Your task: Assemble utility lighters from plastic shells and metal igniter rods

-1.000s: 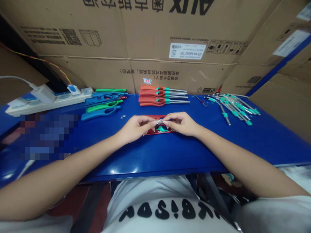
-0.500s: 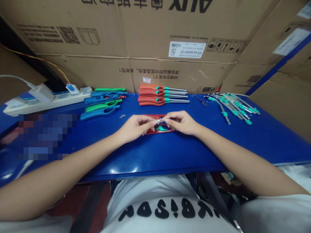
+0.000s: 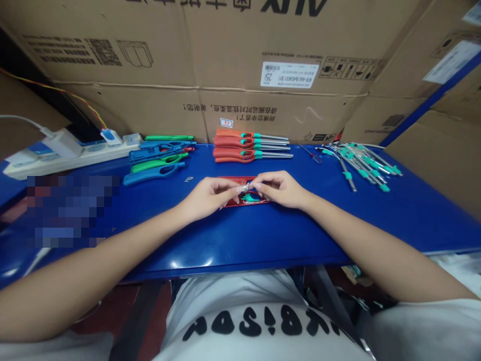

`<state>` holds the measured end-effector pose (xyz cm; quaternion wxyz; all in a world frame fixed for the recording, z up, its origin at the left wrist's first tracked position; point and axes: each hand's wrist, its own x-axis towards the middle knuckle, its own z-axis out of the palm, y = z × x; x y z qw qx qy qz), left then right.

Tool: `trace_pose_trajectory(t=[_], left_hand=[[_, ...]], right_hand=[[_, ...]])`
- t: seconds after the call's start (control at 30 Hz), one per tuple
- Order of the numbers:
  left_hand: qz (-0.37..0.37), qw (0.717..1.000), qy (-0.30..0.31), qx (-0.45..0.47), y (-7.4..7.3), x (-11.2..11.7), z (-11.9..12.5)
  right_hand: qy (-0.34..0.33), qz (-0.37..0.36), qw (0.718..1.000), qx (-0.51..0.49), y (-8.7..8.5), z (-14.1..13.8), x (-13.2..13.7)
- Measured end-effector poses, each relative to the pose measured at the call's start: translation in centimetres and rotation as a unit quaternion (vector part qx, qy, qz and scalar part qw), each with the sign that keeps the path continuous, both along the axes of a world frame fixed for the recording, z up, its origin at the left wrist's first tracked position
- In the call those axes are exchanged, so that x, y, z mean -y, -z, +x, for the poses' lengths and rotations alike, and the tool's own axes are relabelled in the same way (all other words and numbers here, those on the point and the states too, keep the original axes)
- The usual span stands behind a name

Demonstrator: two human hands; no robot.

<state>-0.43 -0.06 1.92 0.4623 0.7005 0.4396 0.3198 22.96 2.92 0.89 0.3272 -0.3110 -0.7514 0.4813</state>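
Note:
Both hands meet in the middle of the table, above an opened red lighter casing (image 3: 235,204). My left hand (image 3: 210,196) pinches a small shiny metal piece (image 3: 246,188) between thumb and forefinger. From the other side, my right hand (image 3: 280,189) pinches at the same spot; its fingertips hide whatever they grip, perhaps a thin wire. A green trigger part (image 3: 250,198) lies in the casing, with pale wires beside it. The hands cover parts of the casing at both ends.
Assembled orange lighters (image 3: 235,156) are stacked behind the hands. Blue and green casings (image 3: 154,174) lie left, near a power strip (image 3: 93,154). Metal lighter tubes (image 3: 363,165) with green parts and a screwdriver (image 3: 314,157) are at right. A cardboard box (image 3: 233,60) walls off the back.
The hands hold nearly the same pose over the casing, pinching the small metal piece. The whole view has shifted very slightly.

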Motion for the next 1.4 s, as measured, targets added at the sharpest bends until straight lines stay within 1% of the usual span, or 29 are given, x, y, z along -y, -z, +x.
trace_pose_trajectory(t=[0.5, 0.93, 1.4], left_hand=[[0.022, 1.0, 0.005, -0.018, 0.53, -0.03, 0.19], [0.023, 1.0, 0.011, -0.018, 0.57, 0.05, 0.13], [0.027, 0.999, 0.014, -0.017, 0.89, 0.12, 0.11]], right_hand=[[0.009, 0.048, 0.998, 0.038, 0.54, 0.12, -0.04], [0.015, 0.033, 0.998, 0.049, 0.52, -0.02, 0.17], [0.015, 0.051, 0.997, 0.058, 0.52, -0.09, 0.32]])
